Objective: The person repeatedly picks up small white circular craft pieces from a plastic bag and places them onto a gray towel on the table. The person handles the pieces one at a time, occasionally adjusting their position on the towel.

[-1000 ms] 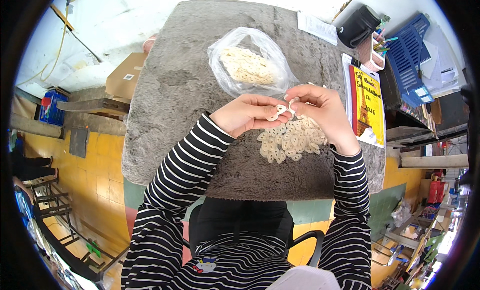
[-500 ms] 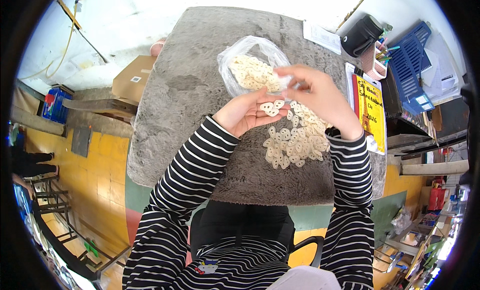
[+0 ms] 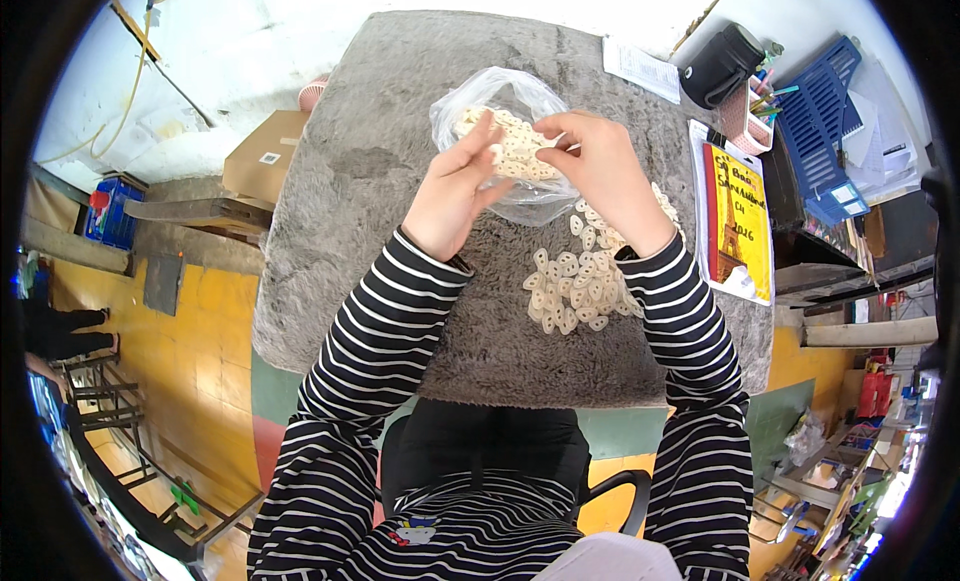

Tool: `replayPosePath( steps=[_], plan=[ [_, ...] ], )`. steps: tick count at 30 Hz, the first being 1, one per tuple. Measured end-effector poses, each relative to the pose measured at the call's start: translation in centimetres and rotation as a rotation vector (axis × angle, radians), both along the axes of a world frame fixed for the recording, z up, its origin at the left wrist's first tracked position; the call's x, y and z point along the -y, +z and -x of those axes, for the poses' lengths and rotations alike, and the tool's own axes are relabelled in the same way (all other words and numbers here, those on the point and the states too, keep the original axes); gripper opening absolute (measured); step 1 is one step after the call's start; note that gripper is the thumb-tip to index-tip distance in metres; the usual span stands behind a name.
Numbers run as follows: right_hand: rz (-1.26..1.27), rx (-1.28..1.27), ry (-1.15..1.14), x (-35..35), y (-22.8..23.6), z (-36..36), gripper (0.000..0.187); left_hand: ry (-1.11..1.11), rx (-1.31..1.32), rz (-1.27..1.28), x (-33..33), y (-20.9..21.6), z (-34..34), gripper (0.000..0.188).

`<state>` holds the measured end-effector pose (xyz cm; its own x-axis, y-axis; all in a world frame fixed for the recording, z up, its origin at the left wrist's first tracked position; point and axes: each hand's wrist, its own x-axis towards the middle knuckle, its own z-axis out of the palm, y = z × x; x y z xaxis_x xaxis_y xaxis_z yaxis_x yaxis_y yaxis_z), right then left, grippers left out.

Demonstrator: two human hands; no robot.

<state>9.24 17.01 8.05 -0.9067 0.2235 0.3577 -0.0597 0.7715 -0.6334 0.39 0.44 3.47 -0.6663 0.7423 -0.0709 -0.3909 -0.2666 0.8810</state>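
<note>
A clear plastic bag (image 3: 545,209) stands on the table, its mouth spread and many pale, flat pieces with small holes (image 3: 515,146) inside. My left hand (image 3: 452,196) is tilted at the bag's near left side, thumb and fingers apart; no piece shows in it. Over the bag's right side, my right hand (image 3: 607,171) has thumb and forefinger bent together near the pieces. What it pinches, if anything, is too small to make out. A loose heap of similar pieces (image 3: 570,293) lies nearer to me, partly behind my right wrist.
Grey plush cloth (image 3: 370,201) covers the table. Along its right edge lie a yellow packet (image 3: 738,221), a pink pen basket (image 3: 745,121), a black cylinder (image 3: 722,66) and a blue file rack (image 3: 815,131). A paper sheet (image 3: 642,71) lies at the back. A cardboard box (image 3: 262,159) stands left.
My left hand has moved up to the bag and turned; the pieces seen on its palm no longer show there. My right hand has shifted slightly left and upward, its fingers now over the bag.
</note>
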Motion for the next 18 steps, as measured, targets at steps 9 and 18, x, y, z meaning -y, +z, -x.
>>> replayPosePath(
  steps=[9, 18],
  plan=[
    [-0.086, 0.296, 0.151, -0.8, -2.2, -6.4, 0.018, -0.043, -0.189, 0.084, 0.3, 0.3, 1.0, 0.04],
    [-0.067, 0.313, 0.15, 0.3, -3.7, -8.1, 0.01, -0.187, -0.375, 0.173, 0.0, -1.0, 0.4, 0.026]
  ],
)
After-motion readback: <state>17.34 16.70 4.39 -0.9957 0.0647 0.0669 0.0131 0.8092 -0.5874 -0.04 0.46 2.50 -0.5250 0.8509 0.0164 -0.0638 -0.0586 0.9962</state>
